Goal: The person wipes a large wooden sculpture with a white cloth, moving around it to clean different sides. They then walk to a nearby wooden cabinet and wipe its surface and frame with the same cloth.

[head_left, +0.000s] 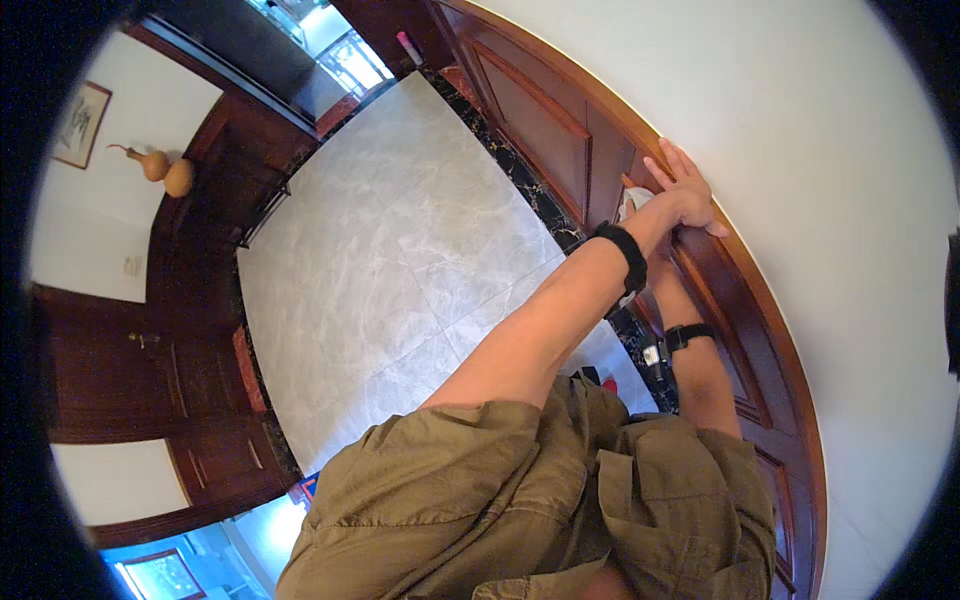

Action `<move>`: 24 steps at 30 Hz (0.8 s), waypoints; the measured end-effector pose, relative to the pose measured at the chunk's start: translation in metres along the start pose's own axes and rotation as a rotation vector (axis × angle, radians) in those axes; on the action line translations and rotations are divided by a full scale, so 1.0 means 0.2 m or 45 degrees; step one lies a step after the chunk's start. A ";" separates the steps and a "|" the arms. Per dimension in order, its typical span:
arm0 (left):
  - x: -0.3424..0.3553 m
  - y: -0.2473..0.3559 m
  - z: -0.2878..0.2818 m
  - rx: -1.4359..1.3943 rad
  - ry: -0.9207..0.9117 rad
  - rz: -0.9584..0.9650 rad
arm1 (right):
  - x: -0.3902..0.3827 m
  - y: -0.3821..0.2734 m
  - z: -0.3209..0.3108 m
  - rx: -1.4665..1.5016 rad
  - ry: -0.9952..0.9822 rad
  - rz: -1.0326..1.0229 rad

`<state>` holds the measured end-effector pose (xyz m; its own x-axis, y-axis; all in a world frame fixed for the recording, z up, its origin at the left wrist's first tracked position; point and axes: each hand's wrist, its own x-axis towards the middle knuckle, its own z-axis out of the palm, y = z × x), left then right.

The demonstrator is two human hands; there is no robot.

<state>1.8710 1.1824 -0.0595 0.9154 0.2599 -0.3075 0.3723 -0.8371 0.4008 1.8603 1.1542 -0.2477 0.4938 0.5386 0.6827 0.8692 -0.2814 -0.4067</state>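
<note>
My left hand (686,192) rests on the wooden top rail (735,215) of the wall panelling, fingers spread and nothing held in them. Its forearm crosses in front of my right hand (660,268), which is lower, against the dark red-brown panelling (535,110). A crumpled white cloth (636,198) shows beside my left wrist, apparently gripped in my right hand; the right fingers are mostly hidden. Black bands circle both wrists.
Grey marble-look tiles (400,230) cover the floor, edged by a black stone skirting (520,170). Across the room are a dark wooden door (100,350), a hanging gourd (165,170) and a framed picture (82,125). A pink cylindrical item (408,46) stands in the far corner.
</note>
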 end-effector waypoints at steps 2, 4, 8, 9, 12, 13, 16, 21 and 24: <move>0.03 -0.11 -0.02 0.045 0.030 -0.093 | -0.02 -0.06 0.02 0.038 -0.256 0.048; 0.13 -0.01 0.02 0.021 0.015 -0.003 | -0.10 0.21 -0.07 -0.411 -0.469 0.217; 0.09 -0.03 0.00 -0.014 -0.015 -0.091 | -0.34 0.13 -0.50 -0.539 -0.915 0.352; 0.11 -0.02 0.01 -0.015 -0.018 -0.062 | -0.48 0.18 -0.61 -0.649 -0.820 0.346; 0.07 -0.04 -0.02 -0.037 -0.040 -0.108 | -0.84 0.25 -0.90 -0.577 -0.735 0.294; 0.10 -0.02 -0.02 -0.035 -0.058 -0.099 | -0.95 0.26 -1.03 -0.691 -0.752 0.456; 0.07 -0.02 -0.06 -0.003 -0.080 -0.144 | -1.17 0.19 -1.30 -0.789 -0.880 0.787; 0.11 -0.04 -0.02 0.018 -0.044 -0.163 | -1.47 0.31 -1.56 -0.405 -0.395 0.748; 0.06 0.02 -0.04 -0.002 -0.078 -0.102 | -1.00 -0.08 -1.70 -0.173 -0.263 0.613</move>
<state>1.8842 1.1859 -0.0556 0.8715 0.2960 -0.3911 0.4443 -0.8142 0.3738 1.7563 0.7812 -0.1724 0.8333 0.4648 0.2992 0.5484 -0.6277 -0.5524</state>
